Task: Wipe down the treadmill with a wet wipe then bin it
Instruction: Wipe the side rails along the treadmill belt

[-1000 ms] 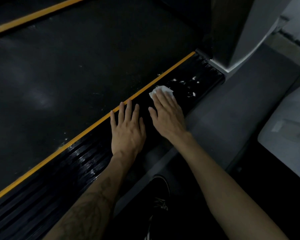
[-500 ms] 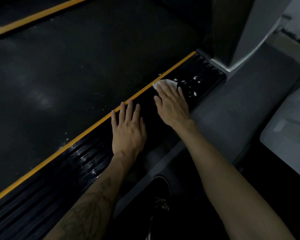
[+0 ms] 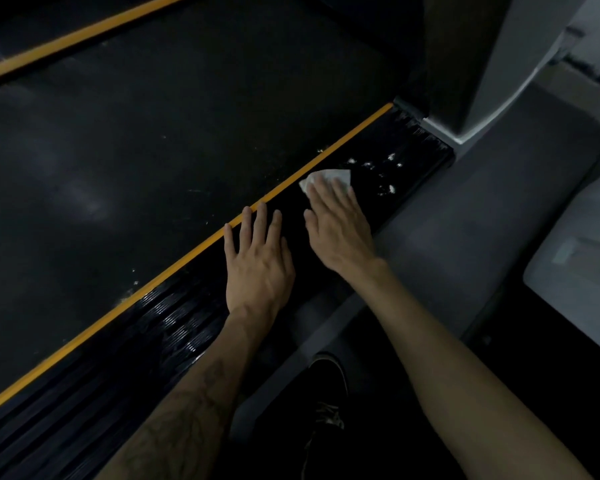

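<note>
A white wet wipe (image 3: 326, 176) lies on the treadmill's black ribbed side rail (image 3: 174, 320), beside the yellow stripe (image 3: 343, 142). My right hand (image 3: 340, 226) presses flat on the wipe with straight fingers; only the wipe's far edge shows past the fingertips. White specks (image 3: 378, 168) dot the rail just beyond the wipe. My left hand (image 3: 257, 258) rests flat on the same rail to the left, fingers spread and reaching the yellow stripe. The dark running belt (image 3: 136, 150) fills the left of the view.
A grey upright post (image 3: 482, 64) rises at the rail's far end. Grey floor (image 3: 465, 220) runs along the right of the rail. A pale flat object (image 3: 579, 271) sits at the right edge. A dark shoe (image 3: 326, 393) stands below the rail.
My right hand slid the wipe up the rail toward the specks, then drew back slightly. My left hand stayed in place on the rail.
</note>
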Tool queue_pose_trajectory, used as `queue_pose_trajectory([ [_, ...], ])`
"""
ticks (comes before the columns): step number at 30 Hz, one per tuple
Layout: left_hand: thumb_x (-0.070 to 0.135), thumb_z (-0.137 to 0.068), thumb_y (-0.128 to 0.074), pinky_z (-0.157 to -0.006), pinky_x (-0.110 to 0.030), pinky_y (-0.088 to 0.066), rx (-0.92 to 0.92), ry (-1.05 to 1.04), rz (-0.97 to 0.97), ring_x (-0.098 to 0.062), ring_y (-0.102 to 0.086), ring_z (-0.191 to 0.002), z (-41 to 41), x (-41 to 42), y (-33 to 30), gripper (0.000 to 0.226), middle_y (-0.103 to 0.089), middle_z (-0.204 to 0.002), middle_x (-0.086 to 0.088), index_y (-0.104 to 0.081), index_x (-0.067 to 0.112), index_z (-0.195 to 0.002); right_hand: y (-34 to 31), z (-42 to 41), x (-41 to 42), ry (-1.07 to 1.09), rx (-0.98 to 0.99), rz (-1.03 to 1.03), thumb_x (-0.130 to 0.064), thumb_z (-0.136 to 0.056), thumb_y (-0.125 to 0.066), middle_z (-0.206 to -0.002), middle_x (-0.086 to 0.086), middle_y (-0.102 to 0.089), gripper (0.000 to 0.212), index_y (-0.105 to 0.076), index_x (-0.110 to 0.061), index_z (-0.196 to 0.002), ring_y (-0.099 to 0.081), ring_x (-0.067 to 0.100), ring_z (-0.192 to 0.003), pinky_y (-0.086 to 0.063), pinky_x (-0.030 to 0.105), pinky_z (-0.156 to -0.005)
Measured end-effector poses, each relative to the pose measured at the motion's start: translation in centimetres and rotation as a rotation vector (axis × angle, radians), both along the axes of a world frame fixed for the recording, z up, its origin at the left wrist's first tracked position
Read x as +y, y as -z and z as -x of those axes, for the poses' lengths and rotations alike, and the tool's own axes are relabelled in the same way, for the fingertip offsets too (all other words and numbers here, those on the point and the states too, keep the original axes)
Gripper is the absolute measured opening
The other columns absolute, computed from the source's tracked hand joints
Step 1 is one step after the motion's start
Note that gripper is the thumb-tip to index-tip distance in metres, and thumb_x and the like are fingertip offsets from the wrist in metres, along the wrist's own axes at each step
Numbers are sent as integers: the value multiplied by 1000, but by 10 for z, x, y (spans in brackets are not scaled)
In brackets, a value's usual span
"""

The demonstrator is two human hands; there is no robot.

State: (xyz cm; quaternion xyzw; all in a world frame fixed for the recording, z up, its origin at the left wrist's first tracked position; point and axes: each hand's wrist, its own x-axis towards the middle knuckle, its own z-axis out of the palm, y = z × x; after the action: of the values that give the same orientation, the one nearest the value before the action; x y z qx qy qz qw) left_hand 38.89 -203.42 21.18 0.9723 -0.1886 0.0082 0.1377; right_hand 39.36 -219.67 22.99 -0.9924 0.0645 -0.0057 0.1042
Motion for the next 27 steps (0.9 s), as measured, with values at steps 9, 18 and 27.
queue_pose_trajectory([
  [9,39,-108,-15,-128,-56,-5,-1,18,5,-26,0,-160,0,-2,1,59,-14,-172,-8,-26,17,-162,-4,-35,-30,10,34,48,-33,-111,-25,-172,2,-7,58,-14,-14,-164,-3,23,-159,0,44,-128],
  [18,36,-107,-16,-128,-55,-4,-7,31,-23,-27,1,-160,-2,-2,0,59,-12,-172,-9,-25,16,-162,-10,-62,-38,-74,14,43,-30,-109,-32,-167,-2,-25,53,-28,-18,-160,-14,21,-156,-7,49,-127],
  [27,38,-106,-13,-128,-54,-3,-4,34,-24,-28,1,-160,-1,-1,1,62,-13,-172,-9,-25,15,-162,-12,-61,-13,-184,33,7,-29,-109,-30,-163,-5,-33,47,-37,-22,-156,-17,19,-155,-5,48,-128],
])
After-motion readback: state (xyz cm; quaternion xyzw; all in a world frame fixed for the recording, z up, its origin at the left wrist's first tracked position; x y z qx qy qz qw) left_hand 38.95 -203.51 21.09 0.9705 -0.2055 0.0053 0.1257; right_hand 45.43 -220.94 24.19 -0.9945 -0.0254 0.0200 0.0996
